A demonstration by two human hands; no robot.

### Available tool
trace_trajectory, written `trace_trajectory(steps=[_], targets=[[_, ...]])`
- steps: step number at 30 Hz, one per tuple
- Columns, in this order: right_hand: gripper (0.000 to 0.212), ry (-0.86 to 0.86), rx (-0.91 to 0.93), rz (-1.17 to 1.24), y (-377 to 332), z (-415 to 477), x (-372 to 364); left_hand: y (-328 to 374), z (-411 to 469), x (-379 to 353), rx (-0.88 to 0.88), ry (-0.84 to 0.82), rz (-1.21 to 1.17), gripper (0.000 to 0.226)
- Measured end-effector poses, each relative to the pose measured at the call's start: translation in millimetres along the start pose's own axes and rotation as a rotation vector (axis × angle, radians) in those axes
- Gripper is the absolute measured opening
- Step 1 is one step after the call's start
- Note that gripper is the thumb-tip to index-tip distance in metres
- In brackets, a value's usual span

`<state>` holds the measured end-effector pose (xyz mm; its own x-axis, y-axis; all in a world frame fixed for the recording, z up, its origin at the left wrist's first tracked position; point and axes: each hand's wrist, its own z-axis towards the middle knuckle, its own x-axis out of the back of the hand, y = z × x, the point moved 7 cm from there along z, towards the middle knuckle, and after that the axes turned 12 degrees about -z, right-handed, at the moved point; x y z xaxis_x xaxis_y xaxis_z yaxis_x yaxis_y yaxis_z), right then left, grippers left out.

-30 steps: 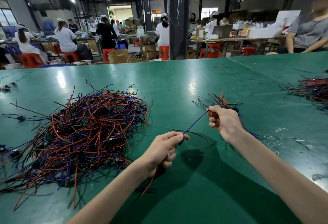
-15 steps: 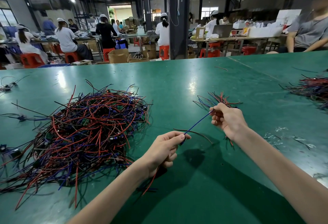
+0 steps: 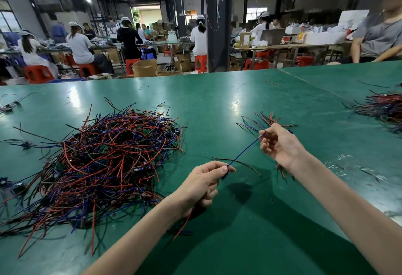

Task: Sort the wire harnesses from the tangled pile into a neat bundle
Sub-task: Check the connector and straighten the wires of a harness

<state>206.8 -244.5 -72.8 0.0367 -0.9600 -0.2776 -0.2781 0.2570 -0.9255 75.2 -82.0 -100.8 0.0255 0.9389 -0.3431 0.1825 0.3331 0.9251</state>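
A blue wire (image 3: 245,149) runs taut on a slant across the centre of the frame, between the two hands. The left hand (image 3: 203,184), at lower centre, has its fingers curled and pinches the wire's lower end between thumb and forefinger. A red wire (image 3: 185,222) trails down from under its palm towards the bottom of the frame. The right hand (image 3: 280,144), at centre right, is also curled and pinches the upper end of the blue wire at its fingertips.

The bundle (image 3: 269,120) fans out from behind the right hand towards the top of the frame, and a few ends show below the wrist. Whether that hand grips it as well cannot be told.

The pile (image 3: 108,161) lies on the green table (image 3: 217,100) at centre left, well apart from the right hand and near the left forearm. A brown wire (image 3: 241,162) lies loose on the table under the blue one. A second heap (image 3: 382,105) sits at the right edge.
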Motion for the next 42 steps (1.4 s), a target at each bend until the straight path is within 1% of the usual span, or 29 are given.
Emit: trace_trajectory(steps=[2, 5, 9, 14, 22, 24, 26, 27, 29, 31, 34, 36, 40, 42], targets=[[0.022, -0.037, -0.066, 0.045, 3, 0, -1, 0, 0, -1, 0.000, -0.002, -0.002, 0.018], [0.022, -0.106, -0.213, 0.187, 13, -3, -6, 0, -1, -1, 0.005, -0.010, 0.000, 0.018], [0.025, -0.131, -0.349, 0.348, 23, -7, -10, 1, -3, -6, 0.015, -0.048, -0.006, 0.018], [0.023, -0.158, -0.427, 0.450, 25, -12, -15, 2, -5, -10, 0.029, -0.091, -0.029, 0.019], [0.021, -0.198, -0.487, 0.492, 29, -20, -21, 8, -10, -16, 0.036, -0.175, -0.041, 0.020], [0.020, -0.208, -0.463, 0.465, 29, -21, -22, 8, -10, -17, 0.030, -0.184, -0.046, 0.019], [0.022, -0.220, -0.379, 0.319, 27, -19, -23, 10, -9, -15, 0.012, -0.164, -0.080, 0.019], [0.027, -0.236, -0.323, 0.217, 27, -20, -25, 11, -7, -13, -0.001, -0.142, -0.101, 0.019], [0.045, -0.302, -0.234, 0.042, 32, -24, -35, 13, -4, -7, -0.026, -0.083, -0.139, 0.020], [0.053, -0.418, -0.172, -0.114, 41, -35, -52, 14, -1, 0, -0.042, -0.029, -0.187, 0.020], [0.047, -0.573, -0.041, -0.322, 57, -56, -78, 15, 1, 6, -0.048, 0.025, -0.212, 0.020], [0.042, -0.609, 0.053, -0.380, 62, -65, -86, 14, 1, 9, -0.049, 0.044, -0.186, 0.024], [0.034, -0.526, 0.122, -0.385, 55, -63, -77, 14, -2, 4, -0.017, -0.016, -0.139, 0.034], [0.025, -0.487, 0.154, -0.398, 51, -57, -72, 12, -4, -1, 0.012, -0.039, -0.126, 0.034]])
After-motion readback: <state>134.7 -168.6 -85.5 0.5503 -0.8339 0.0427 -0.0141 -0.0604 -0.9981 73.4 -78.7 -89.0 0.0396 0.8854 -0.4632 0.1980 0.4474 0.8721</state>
